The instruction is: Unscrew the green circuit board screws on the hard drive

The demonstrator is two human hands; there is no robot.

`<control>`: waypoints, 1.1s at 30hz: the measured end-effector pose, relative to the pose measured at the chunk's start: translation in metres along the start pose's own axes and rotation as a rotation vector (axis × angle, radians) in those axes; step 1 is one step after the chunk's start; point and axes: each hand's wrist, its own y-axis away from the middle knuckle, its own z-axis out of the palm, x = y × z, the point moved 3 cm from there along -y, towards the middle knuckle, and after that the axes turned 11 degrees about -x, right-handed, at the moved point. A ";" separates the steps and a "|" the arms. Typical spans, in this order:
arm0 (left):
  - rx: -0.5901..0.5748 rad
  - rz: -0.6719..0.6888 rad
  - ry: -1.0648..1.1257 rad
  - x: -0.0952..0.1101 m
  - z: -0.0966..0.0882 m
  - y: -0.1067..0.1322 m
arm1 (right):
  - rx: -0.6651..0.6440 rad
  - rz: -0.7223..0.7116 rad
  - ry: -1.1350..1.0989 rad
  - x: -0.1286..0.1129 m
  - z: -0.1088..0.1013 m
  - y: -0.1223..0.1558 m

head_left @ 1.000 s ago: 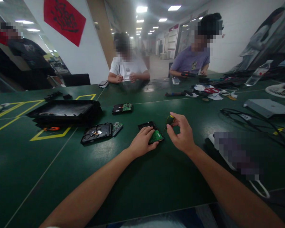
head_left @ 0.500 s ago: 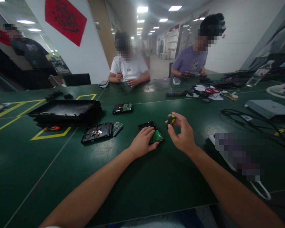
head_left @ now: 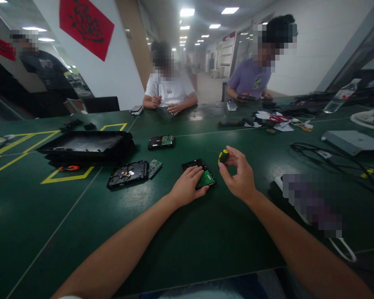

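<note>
My left hand (head_left: 186, 187) lies with curled fingers on a black hard drive (head_left: 195, 166) that shows a green circuit board (head_left: 206, 179), pressing it to the green table (head_left: 187, 241). Just to the right, my right hand (head_left: 239, 174) pinches the yellow-and-black handle of a small screwdriver (head_left: 223, 156) between thumb and fingertips, held a little above and right of the drive. The screwdriver's tip is hidden.
Another opened hard drive (head_left: 127, 173) with a loose board lies to the left, a third drive (head_left: 161, 142) farther back, and a black tray (head_left: 85, 145) at left. Cables (head_left: 333, 160) and a grey box (head_left: 352, 141) sit at right. Two people work across the table.
My right hand's fingers have shifted on the screwdriver handle, which now shows more upright and a little higher. My left hand stays on the drive.
</note>
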 end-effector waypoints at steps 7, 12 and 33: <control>-0.004 -0.001 0.012 0.000 0.001 0.000 | -0.015 -0.011 -0.017 0.003 0.002 0.000; 0.003 -0.003 -0.003 0.000 0.000 0.000 | -0.003 0.000 -0.006 0.003 0.002 0.001; 0.014 0.009 -0.003 -0.001 0.001 0.000 | -0.038 -0.004 -0.002 -0.001 0.002 0.000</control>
